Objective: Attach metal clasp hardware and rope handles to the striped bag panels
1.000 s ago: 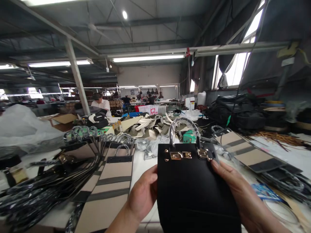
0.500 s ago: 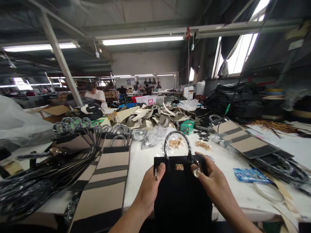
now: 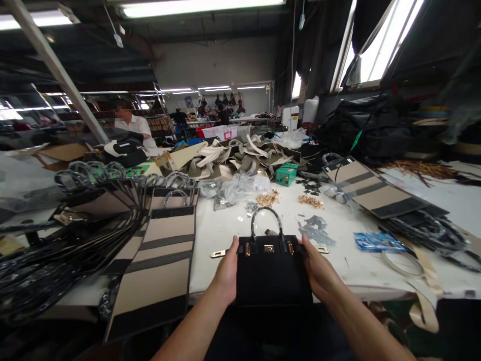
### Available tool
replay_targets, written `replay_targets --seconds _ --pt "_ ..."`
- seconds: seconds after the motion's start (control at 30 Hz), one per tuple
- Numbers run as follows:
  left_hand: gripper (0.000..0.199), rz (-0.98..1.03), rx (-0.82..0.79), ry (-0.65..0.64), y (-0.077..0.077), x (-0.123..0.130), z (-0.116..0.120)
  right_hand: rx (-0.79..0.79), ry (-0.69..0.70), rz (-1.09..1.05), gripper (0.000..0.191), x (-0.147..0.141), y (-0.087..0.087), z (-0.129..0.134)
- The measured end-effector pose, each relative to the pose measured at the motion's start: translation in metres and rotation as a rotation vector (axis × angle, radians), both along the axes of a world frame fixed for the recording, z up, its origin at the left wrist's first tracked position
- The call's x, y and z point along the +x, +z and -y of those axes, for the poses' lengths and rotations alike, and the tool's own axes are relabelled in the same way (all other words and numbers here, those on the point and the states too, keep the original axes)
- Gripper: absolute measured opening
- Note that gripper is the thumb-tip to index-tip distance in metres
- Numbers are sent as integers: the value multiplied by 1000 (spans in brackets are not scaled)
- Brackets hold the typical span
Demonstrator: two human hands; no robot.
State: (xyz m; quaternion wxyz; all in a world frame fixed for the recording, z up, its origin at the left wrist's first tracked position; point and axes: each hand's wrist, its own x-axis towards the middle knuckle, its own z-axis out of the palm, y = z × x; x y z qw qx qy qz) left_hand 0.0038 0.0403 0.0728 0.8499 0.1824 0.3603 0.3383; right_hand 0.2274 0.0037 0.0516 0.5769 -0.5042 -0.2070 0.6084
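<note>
Head view — I see the left hand [image 3: 226, 275] and right hand [image 3: 320, 271] clamped on both sides of the black bag [image 3: 272, 281] at the near edge of the table [image 3: 361, 273] — gold pieces [image 3: 268, 199] and a green box [image 3: 286, 174] lie farther across it.

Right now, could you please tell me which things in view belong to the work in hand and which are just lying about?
Likely part of the work:
Black handbag, held up
Small gold-coloured pieces, perhaps its fittings
Striped panels, their wrapped handles like the handbag's

Seemingly just lying about:
Blue packet
Clear plastic bags
Green box
</note>
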Motion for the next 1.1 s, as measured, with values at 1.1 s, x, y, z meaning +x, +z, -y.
replay_targets --seconds 1.1 --pt "15 -1231 1178 307 -60 -43 -13 -3 60 1035 32 19 -42 -13"
